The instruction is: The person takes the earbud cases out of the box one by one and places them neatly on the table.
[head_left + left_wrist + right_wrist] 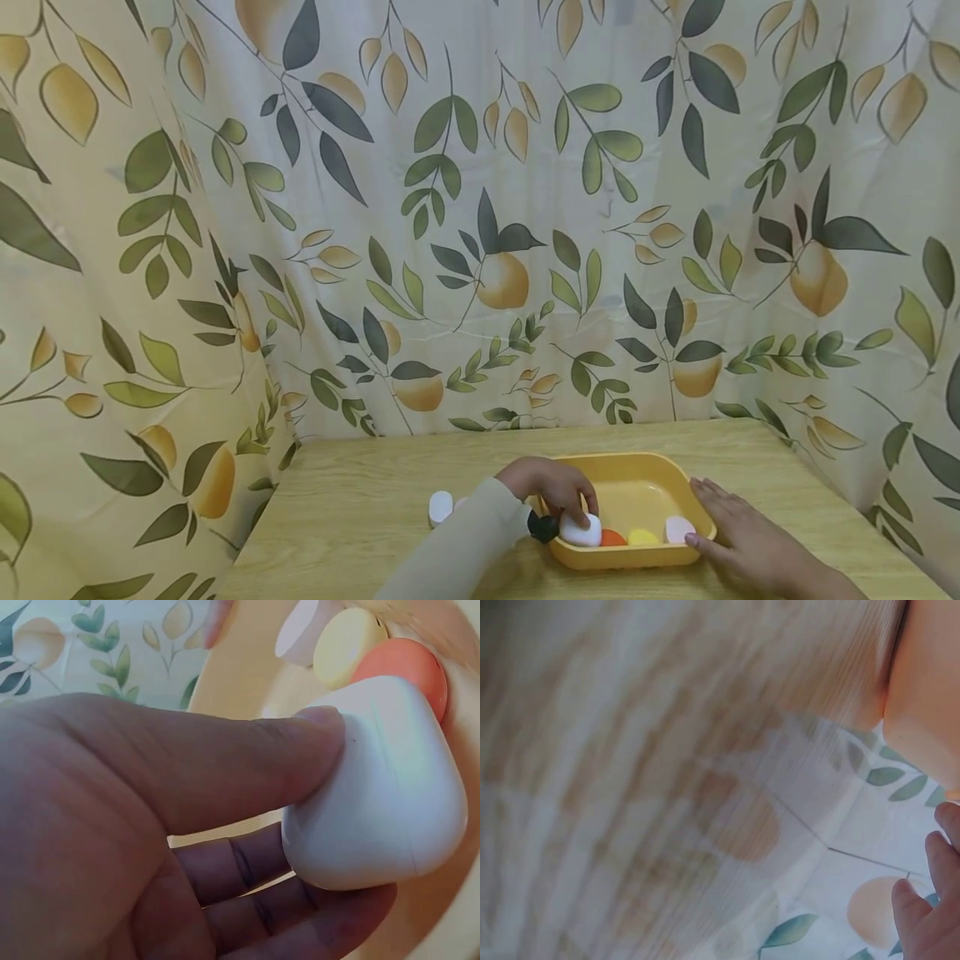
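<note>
Left grip [551, 485] pinches a white rounded piece [581, 533], right at the near left corner of the yellow tray [637, 559]! Beside it, in line: orange disc [612, 539], yellow disc [642, 538], pale pink block [679, 530]. Right grip [757, 533], fingers outstretched, touches the tray's right side. Another white block [440, 509] sits out left on the surface [337, 525]; beyond hangs the leafy curtain [502, 279].

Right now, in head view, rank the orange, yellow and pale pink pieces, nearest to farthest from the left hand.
1. Orange piece: in the tray, beside the white piece that the left hand holds.
2. Yellow piece: between orange and pink.
3. Pale pink piece: tray's right end, by the right hand.
</note>
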The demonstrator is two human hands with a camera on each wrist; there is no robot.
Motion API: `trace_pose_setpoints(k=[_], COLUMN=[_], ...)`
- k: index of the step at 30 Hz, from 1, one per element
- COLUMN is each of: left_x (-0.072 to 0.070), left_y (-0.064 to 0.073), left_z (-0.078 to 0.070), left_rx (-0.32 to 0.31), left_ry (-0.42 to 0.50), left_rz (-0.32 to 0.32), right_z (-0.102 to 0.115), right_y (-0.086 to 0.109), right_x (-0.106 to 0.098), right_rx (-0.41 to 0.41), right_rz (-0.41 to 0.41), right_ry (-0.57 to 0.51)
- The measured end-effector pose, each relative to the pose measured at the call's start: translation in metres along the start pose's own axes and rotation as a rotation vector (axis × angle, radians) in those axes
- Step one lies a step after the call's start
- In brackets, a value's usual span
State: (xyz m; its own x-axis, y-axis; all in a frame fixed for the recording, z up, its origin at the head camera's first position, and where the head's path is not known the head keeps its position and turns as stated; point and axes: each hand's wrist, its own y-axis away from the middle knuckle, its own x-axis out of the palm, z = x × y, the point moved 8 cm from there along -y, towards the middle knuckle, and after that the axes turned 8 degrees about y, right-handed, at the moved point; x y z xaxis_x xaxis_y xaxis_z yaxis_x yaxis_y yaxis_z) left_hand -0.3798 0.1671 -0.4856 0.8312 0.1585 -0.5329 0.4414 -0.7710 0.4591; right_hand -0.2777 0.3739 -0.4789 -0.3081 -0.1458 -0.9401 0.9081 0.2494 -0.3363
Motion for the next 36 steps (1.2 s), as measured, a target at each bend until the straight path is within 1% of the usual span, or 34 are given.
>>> trace_pose_setpoints(k=[4,10,19,24,28,33,36], left_x=[-0.0024,-0.0046,-0.0045,-0.0027,0.0001,0.0016,-0.0001], left_y=[0.001,0.0005,0.0016,-0.002,-0.0044,-0.0041,-0.0017], left_z=[0.0006,0.0018,0.0016,0.0015,-0.0017,-0.0036,-0.0027], left_rx=[0.006,0.044,0.097,0.125,0.169,0.208,0.223], left_ry=[0.054,0.116,0.302,0.335,0.389,0.465,0.514], left_rz=[-0.007,-0.006,-0.006,-0.01,0.002,-0.018,-0.058], right_z=[0.0008,0.0007,-0.0001,-0.0001,-0.001,-0.0012,-0.0005], right_y=[-0.0003,-0.0005,-0.001,-0.0012,-0.0014,-0.0001,0.0008], right_x=[-0.0003,0.0012,0.0003,0.0005,0.0012,0.0005,-0.0017], right_rx=[0.002,0.005,0.0,0.0,0.006,0.006,0.002], right_rz=[0.003,0.012,0.0,0.004,0.011,0.002,-0.012], right_ry=[-0.008,-0.013,-0.012,-0.011,-0.007,0.008,0.021])
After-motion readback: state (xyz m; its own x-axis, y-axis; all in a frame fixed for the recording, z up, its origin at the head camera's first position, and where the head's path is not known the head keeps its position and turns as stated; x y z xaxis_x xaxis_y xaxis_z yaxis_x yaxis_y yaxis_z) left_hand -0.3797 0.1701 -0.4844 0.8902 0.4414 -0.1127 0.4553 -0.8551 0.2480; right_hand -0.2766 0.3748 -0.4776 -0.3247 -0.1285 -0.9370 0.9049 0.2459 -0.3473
